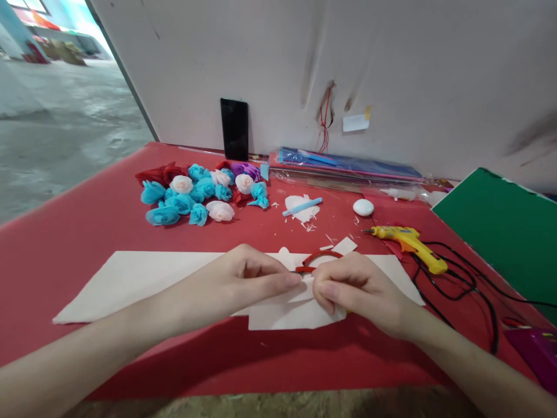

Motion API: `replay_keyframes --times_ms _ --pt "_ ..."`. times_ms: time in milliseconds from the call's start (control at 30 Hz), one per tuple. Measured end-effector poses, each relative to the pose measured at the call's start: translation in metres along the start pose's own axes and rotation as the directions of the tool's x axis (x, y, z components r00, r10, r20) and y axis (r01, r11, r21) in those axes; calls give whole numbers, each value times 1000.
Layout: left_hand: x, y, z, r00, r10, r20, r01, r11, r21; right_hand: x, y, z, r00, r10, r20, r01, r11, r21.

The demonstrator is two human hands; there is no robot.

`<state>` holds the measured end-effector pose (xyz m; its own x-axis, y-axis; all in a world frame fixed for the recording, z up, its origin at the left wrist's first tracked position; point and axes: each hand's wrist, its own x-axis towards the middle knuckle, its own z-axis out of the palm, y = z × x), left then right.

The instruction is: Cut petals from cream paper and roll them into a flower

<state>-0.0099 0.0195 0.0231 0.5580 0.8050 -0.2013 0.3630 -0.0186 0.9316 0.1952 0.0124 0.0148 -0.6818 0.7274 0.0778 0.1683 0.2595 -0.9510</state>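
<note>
Both hands meet at the middle of the red table (87, 232). My left hand (248, 278) pinches a small piece of white paper (307, 287) between thumb and fingertips. My right hand (357, 287) is curled closed and grips the same white piece from the right. Under the hands lies a long white sheet (143, 278), with a smaller white sheet (287, 316) on top. Red-handled scissors (319, 258) lie just behind the fingers, partly hidden.
A pile of blue, white, red and purple paper roses (204, 194) lies at the back left. A yellow glue gun (411, 244) with black cable (456, 284) lies right. Green board (505, 226) far right. Stacked coloured sheets (343, 165) and a black phone (234, 129) stand by the wall.
</note>
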Motion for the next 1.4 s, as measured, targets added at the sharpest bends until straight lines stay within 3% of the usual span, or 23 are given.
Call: replay_keyframes --times_ms 67,167,367,600,733,833,967,1133,1300,1400 --pt "2 -2 0 991 -38 126 39 999 -3 -1 -2 2 999 -17 44 19 999 -43" --pt "4 -7 0 984 -39 173 42 999 -14 -3 -4 5 998 -11 68 19 993 -119" --pt "4 -10 1 986 -28 166 24 999 23 -5 -4 6 998 13 59 2 971 -238" --pt "1 -4 -5 988 122 98 -138 973 183 -3 -7 -8 995 28 91 -8 976 -218" --pt "0 -2 -6 992 104 70 -115 978 175 0 -4 -20 992 5 -122 -9 999 -32" --pt "-1 -1 -4 994 84 67 -95 981 171 2 -5 -16 969 40 -243 -54 997 -51" --pt "-1 -1 1 993 66 97 -79 986 147 1 -10 0 979 159 -130 -187 953 -238" --pt "1 -2 4 992 54 116 -70 987 143 -1 -10 10 992 122 -28 -124 935 -333" --pt "2 -2 1 993 71 91 -84 985 152 0 -12 0 994 99 -33 -105 934 -341" --pt "4 -3 -4 995 3 99 -10 997 71 -1 -16 -12 981 187 -54 -195 926 -323"
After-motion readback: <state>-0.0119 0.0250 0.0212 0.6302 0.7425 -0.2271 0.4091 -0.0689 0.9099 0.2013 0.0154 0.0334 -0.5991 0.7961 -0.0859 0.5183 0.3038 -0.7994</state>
